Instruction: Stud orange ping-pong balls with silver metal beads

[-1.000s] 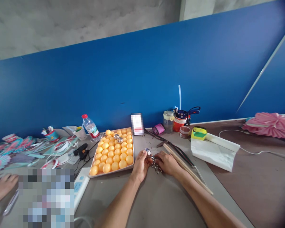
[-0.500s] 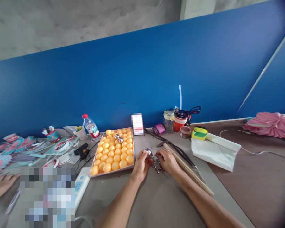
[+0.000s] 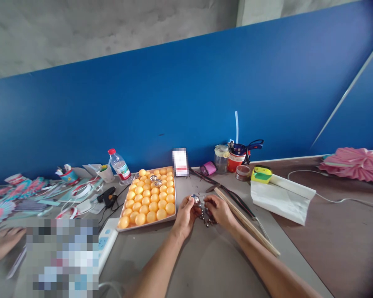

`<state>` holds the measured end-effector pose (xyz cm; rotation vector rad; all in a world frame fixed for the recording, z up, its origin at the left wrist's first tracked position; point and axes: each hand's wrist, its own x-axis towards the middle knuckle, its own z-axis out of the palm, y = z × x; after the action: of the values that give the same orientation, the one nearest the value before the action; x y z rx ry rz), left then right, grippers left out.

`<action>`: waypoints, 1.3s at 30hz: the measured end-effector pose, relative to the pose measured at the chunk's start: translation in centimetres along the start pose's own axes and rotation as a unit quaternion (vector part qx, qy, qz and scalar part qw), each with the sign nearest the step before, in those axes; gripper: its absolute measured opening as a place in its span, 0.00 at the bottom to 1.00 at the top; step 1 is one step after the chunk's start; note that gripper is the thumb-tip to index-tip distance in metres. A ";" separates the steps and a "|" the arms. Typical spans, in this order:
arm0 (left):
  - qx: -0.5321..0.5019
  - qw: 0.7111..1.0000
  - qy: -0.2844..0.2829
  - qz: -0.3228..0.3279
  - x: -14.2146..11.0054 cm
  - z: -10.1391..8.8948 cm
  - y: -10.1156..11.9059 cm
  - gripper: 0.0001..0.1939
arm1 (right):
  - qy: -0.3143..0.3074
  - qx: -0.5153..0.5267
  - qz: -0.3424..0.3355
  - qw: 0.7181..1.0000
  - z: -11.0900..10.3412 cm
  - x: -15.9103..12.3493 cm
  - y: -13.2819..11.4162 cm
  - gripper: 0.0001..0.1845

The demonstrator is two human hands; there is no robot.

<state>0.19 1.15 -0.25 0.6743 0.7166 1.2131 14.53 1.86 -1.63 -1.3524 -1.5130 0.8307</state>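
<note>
My left hand (image 3: 185, 215) is closed around a shiny silver ball (image 3: 195, 199), its thumb on top. Small silver beads (image 3: 207, 225), seemingly strung together, hang below and between my hands. My right hand (image 3: 219, 208) pinches beside the ball at the beads; its fingertips partly hide what they grip. To the left lies a shallow tray (image 3: 149, 225) full of orange balls (image 3: 153, 205), with a few silver balls (image 3: 156, 181) on top.
Wooden sticks (image 3: 248, 223) and a dark strap lie right of my hand. Behind stand a jar (image 3: 221, 158), red cups (image 3: 235, 162) and a bottle (image 3: 120, 167). A power strip (image 3: 107, 244) is at left, near another person's hand (image 3: 10, 240). A white sheet (image 3: 279, 198) lies right.
My right hand has shifted slightly at the beads, and the beads hang a little differently. My left hand keeps its hold on the silver ball.
</note>
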 end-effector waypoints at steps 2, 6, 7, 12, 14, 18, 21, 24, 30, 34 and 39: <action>0.001 1.000 0.001 0.002 0.0 0.0 0.0 0.17 | 0.001 0.023 0.015 1.000 0.1 0.0 0.1 0.14; 0.008 1.000 -0.007 0.003 -0.1 0.2 0.1 0.16 | 0.001 0.045 0.024 0.999 0.1 -0.1 -0.1 0.13; 0.009 1.000 -0.008 0.003 -0.2 0.3 0.1 0.16 | 0.000 0.057 0.031 0.998 0.2 -0.1 -0.3 0.12; 0.010 1.000 -0.010 0.005 -0.3 0.4 0.2 0.16 | -0.020 0.140 0.048 0.989 0.3 -0.1 -0.8 0.10; 0.011 1.000 -0.011 0.005 -0.3 0.4 0.2 0.16 | -0.032 0.152 0.049 0.987 0.4 -0.1 -1.0 0.12; 0.014 1.000 -0.010 0.003 -0.2 0.3 0.2 0.17 | -0.038 0.141 0.054 0.988 0.2 -0.3 -1.1 0.15; 0.015 1.000 -0.010 0.003 -0.3 0.3 0.2 0.17 | -0.031 0.136 0.051 0.989 0.2 -0.3 -1.1 0.13; 0.014 1.000 -0.014 0.005 -0.2 0.3 0.1 0.16 | -0.024 0.159 0.066 0.985 0.3 -0.3 -0.8 0.11; 0.020 1.000 -0.013 0.006 -0.1 0.1 0.0 0.16 | -0.029 0.181 0.073 0.980 0.5 -0.2 -0.2 0.10; 0.023 1.000 -0.013 0.003 -0.1 0.1 0.0 0.16 | -0.026 0.185 0.059 0.981 0.6 0.0 0.1 0.10; 0.020 1.000 -0.007 0.002 -0.3 0.4 0.3 0.17 | -0.008 0.217 0.049 0.975 0.7 0.1 0.0 0.09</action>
<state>0.29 0.85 0.23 0.7172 0.7284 1.1996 13.92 1.99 -1.91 -1.1003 -1.1929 1.1602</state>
